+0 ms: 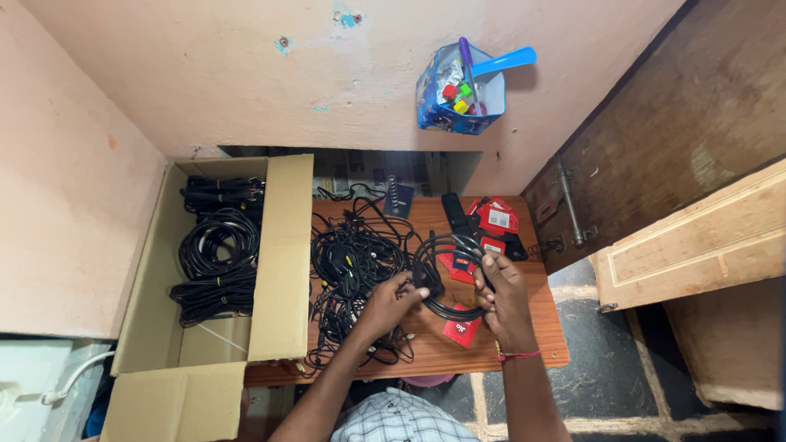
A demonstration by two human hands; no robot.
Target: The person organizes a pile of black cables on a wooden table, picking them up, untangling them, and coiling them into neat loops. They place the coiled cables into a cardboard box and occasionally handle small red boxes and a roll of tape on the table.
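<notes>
the black cable coil [449,274] is wound in a loose loop. it stands tilted, pinched on both sides, above the bench [426,348].

Home corner: peeling plaster wall [246,65], wooden door [655,123]

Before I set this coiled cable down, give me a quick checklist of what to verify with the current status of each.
1. Both hands on the coil: left hand and right hand grip the looped black cable on opposite sides. Ok.
2. Loops gathered together: they look bunched into one ring. Ok.
3. Coil tied off: no tie shows. Cannot tell.
4. Coil free of the tangled cable pile: the two overlap in view. Cannot tell.
5. Room in the cardboard box: bare floor shows below the coiled bundles. Ok.
6. Wooden table crowded by red packets. Not ok.
</notes>
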